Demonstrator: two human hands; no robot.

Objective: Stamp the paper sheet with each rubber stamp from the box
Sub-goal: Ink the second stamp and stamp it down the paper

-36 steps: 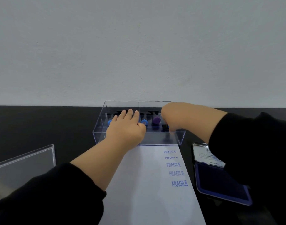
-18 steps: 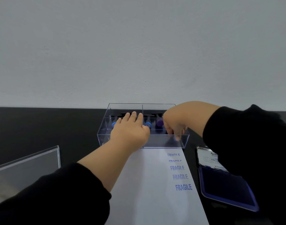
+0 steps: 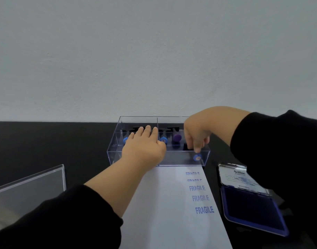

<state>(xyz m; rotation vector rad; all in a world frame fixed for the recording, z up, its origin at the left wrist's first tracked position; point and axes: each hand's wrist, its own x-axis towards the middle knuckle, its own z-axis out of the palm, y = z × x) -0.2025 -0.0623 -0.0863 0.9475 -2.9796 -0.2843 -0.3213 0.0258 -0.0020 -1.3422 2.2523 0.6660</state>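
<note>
A clear plastic box stands on the black table at the far end of the white paper sheet. The sheet bears several blue FRAGILE prints down its right side. My left hand lies flat over the box's front wall, fingers apart above the left compartment. My right hand reaches down into the right compartment, fingertips closed on a blue-topped stamp in the near right corner. A purple-topped stamp and another blue-topped stamp stand between my hands. A further blue top shows left of my left hand.
An open blue ink pad with its lid raised lies right of the sheet, partly under my right sleeve. A clear lid lies at the left. A pale wall rises just behind the box.
My right hand has dipped its fingers lower into the box's near right corner with the blue-topped stamp. My left hand has stayed on the box.
</note>
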